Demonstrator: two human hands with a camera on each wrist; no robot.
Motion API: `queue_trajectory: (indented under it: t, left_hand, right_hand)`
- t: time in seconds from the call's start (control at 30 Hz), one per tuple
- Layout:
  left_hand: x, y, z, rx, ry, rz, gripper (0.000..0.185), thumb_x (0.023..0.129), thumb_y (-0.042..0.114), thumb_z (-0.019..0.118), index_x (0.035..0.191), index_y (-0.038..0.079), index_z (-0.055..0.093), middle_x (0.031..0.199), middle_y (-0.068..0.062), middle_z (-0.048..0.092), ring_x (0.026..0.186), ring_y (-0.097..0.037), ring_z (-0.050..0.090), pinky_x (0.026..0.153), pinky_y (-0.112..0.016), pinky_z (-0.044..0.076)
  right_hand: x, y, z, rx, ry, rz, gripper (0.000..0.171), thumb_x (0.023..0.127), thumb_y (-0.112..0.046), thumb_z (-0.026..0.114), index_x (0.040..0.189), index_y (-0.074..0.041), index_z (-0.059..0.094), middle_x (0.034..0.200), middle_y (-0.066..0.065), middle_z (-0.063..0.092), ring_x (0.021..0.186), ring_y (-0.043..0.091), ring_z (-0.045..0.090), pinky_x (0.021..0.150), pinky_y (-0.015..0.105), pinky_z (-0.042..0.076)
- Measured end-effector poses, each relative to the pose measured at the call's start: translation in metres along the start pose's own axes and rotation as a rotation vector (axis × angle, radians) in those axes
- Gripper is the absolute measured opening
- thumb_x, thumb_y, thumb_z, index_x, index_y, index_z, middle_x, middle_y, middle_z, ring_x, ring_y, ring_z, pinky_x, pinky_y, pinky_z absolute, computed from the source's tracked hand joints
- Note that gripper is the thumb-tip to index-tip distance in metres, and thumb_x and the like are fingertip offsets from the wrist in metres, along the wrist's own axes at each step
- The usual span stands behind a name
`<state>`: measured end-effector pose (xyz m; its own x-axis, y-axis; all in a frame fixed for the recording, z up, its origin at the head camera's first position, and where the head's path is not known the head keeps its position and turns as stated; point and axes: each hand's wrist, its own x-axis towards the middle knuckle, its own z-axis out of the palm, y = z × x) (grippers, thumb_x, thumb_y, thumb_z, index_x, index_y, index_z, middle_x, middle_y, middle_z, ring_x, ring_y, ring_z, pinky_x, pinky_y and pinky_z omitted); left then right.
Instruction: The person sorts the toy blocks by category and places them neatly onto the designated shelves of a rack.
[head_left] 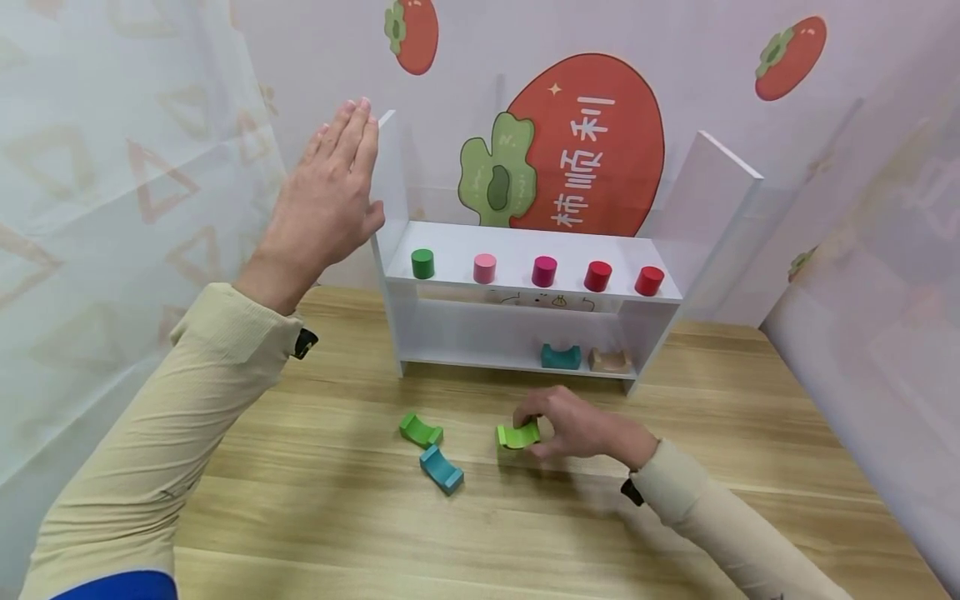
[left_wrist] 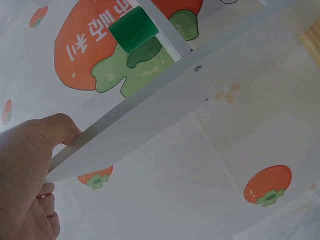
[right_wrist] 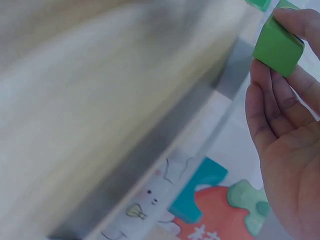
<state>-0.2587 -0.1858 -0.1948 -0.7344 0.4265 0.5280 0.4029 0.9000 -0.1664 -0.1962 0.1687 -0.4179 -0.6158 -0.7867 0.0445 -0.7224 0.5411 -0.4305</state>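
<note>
Head view of a wooden surface (head_left: 675, 533) carrying a small white shelf unit (head_left: 525, 250) against a wall printed with persimmons. The right hand (head_left: 577, 429) rests low on the surface just in front of the shelf unit, its grip closed in a pinch around a light green arch block (head_left: 517, 436); the right wrist view shows the fingers (right_wrist: 280, 100) curled about this block, one flat green face turned to the camera. The block sits at or just above the surface, near the shelf's front edge; whether it touches the wood cannot be told.

The left hand (head_left: 326, 196) is raised at the far left, fingers straight and together, its grip open and holding nothing, the palm laid flat against the outer face of the left side panel (head_left: 392, 192) of the shelf unit. The left wrist view shows the thumb (left_wrist: 60, 127) at the panel's edge.

To the left of the held block lie a darker green arch block (head_left: 420, 430) and a blue arch block (head_left: 441, 469), just beside each other. The upper shelf carries five cylinders in a row: green (head_left: 423, 263), pink (head_left: 484, 268), magenta (head_left: 543, 272) and two red (head_left: 597, 276) (head_left: 648, 281). The lower shelf holds a teal arch block (head_left: 561, 357) and a tan arch block (head_left: 609, 360), side by side towards the right.
</note>
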Motion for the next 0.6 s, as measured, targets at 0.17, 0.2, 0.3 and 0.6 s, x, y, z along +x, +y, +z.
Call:
queue_trajectory:
  t: [0.17, 0.2, 0.3, 0.6]
  left_hand:
    - [0.0, 0.0, -0.001, -0.003, 0.002, 0.001, 0.085, 0.1, 0.016, 0.059, 0.166, -0.007, 0.01, 0.178, -0.02, 0.004, 0.167, -0.035, 0.005, 0.136, -0.05, 0.008]
    - [-0.001, 0.0, -0.001, -0.004, 0.002, 0.001, 0.085, 0.1, 0.016, 0.059, 0.166, -0.007, 0.01, 0.178, -0.02, 0.004, 0.167, -0.035, 0.005, 0.136, -0.05, 0.008]
    - [-0.001, 0.0, -0.001, -0.004, 0.0, 0.0, 0.085, 0.1, 0.016, 0.058, 0.166, -0.008, 0.01, 0.178, -0.02, 0.004, 0.167, -0.035, 0.005, 0.136, -0.051, 0.009]
    - [-0.002, 0.0, -0.001, -0.013, 0.014, 0.008, 0.084, 0.1, 0.015, 0.058, 0.166, -0.008, 0.011, 0.178, -0.02, 0.005, 0.167, -0.035, 0.005, 0.136, -0.051, 0.009]
  right_hand:
    - [0.01, 0.001, -0.022, -0.031, 0.027, 0.01, 0.03, 0.087, -0.017, 0.086, 0.115, -0.013, 0.077, 0.11, -0.002, 0.074, 0.095, 0.007, 0.065, 0.09, 0.04, 0.065]
    - [0.012, 0.002, -0.027, -0.039, 0.038, 0.008, 0.03, 0.087, -0.017, 0.086, 0.115, -0.013, 0.077, 0.111, -0.002, 0.074, 0.095, 0.008, 0.065, 0.09, 0.04, 0.065]
    - [0.019, 0.004, -0.038, -0.069, 0.063, 0.013, 0.029, 0.088, -0.019, 0.086, 0.115, -0.014, 0.077, 0.111, -0.002, 0.075, 0.095, 0.009, 0.065, 0.088, 0.036, 0.064]
    - [0.035, 0.015, -0.061, -0.073, 0.105, 0.135, 0.034, 0.088, -0.021, 0.087, 0.12, -0.016, 0.077, 0.116, -0.001, 0.076, 0.103, 0.016, 0.067, 0.101, 0.046, 0.062]
